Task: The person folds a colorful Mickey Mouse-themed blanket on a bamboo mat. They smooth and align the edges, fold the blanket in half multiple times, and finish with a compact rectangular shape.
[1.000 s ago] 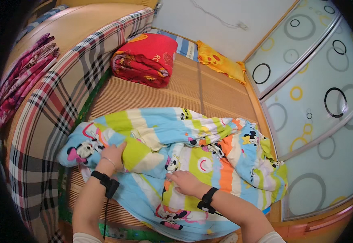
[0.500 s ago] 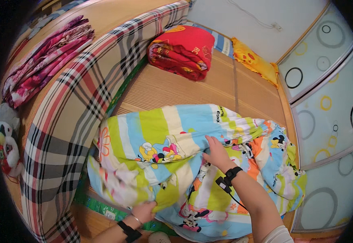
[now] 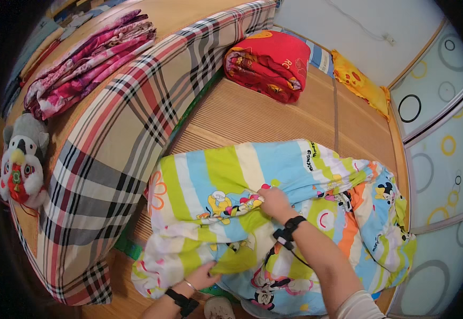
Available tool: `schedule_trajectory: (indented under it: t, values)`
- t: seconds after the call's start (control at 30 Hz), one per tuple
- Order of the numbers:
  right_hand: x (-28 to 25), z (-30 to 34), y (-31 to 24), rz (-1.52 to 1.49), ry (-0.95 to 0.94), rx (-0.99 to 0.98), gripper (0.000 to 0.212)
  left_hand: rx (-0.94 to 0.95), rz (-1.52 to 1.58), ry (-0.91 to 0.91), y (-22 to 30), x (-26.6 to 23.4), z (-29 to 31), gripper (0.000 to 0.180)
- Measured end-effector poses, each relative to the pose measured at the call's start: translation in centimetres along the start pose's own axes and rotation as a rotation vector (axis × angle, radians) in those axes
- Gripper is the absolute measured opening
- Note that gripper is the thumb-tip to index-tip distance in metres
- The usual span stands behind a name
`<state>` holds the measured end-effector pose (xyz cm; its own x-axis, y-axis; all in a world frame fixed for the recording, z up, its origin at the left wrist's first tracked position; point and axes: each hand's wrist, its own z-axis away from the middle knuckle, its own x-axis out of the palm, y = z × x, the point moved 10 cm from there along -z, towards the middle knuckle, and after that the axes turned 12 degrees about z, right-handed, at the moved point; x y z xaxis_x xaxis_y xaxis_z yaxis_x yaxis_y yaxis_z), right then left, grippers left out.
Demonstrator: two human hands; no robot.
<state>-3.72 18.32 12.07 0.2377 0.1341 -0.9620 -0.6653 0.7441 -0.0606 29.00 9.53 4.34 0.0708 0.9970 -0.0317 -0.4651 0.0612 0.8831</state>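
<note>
A striped quilt (image 3: 226,159) in green, blue, cream and white, printed with cartoon figures, lies rumpled across the near part of a bamboo mat. My right hand (image 3: 275,204) is closed on a fold near its middle, bunching the cloth up. Close to the quilt's near left edge, my left hand (image 3: 201,277) has its fingers curled against the fabric; the fingertips are partly hidden. Both wrists wear black bands.
Past the quilt, the bamboo mat (image 3: 205,119) holds a folded red quilt (image 3: 274,64) and a yellow pillow (image 3: 360,82). A plaid padded panel (image 3: 120,117) borders the left, with pink folded fabric (image 3: 90,69) and plush toys (image 3: 24,159) beyond. Sliding doors (image 3: 439,149) stand right.
My right hand has moved down and left and closed on a fold. The quilt's near left part has flopped down flatter. My left hand has shifted slightly right; the view has turned left.
</note>
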Motion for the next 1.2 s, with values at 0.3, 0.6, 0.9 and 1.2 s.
schedule_trajectory:
  t: [0.3, 0.6, 0.9, 1.2]
  values:
    - [-8.4, 12.5, 13.3, -0.718, 0.423, 0.431, 0.021, 0.246, -0.166, 0.834, 12.6, -15.8, 2.4, 0.025]
    - [-3.6, 20.2, 5.0, -0.005, -0.217, -0.013, 0.055, -0.264, 0.344, 0.354, 10.0, -8.8, -14.4, 0.064]
    - [-6.0, 25.1, 5.5, -0.071, -0.354, -0.096, 0.047, -0.187, 0.735, -0.007, 10.9, 1.0, -14.8, 0.043]
    - [-14.6, 24.2, 4.1, 0.011, -0.112, -0.414, 0.041, -0.094, 1.505, -0.062, 14.8, -0.7, -16.5, 0.038]
